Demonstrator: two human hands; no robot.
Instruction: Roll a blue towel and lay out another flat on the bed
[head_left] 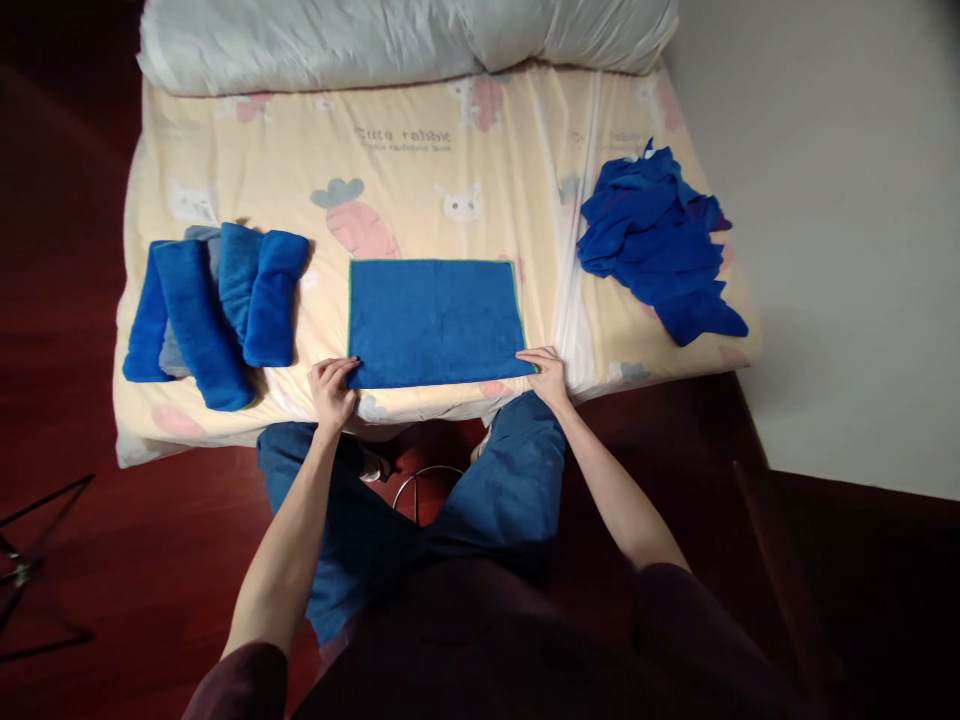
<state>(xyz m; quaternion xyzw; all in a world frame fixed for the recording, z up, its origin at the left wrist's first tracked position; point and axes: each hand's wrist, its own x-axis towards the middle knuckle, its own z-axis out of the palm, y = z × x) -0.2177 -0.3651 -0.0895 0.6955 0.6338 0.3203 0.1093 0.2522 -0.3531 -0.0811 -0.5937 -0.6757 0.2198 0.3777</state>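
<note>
Head view: left hand (332, 390) and right hand (547, 375) pinched the near corners of one flat towel (433, 322).
Perhaps five rolled towels (217, 310) lay leftward, one loose heap (656, 245) rightward.

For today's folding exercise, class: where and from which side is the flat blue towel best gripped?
Probably at its two near corners, from the person's side: the flat blue towel lies spread out, and the left hand and right hand meet those corners directly.

A flat cloth (433, 322) lies on the bed (465, 160), near its front edge. Rolled towels (217, 305) lie to its left, a loose pile (658, 245) to its right. A duvet (405, 40) lies along the far edge.
</note>
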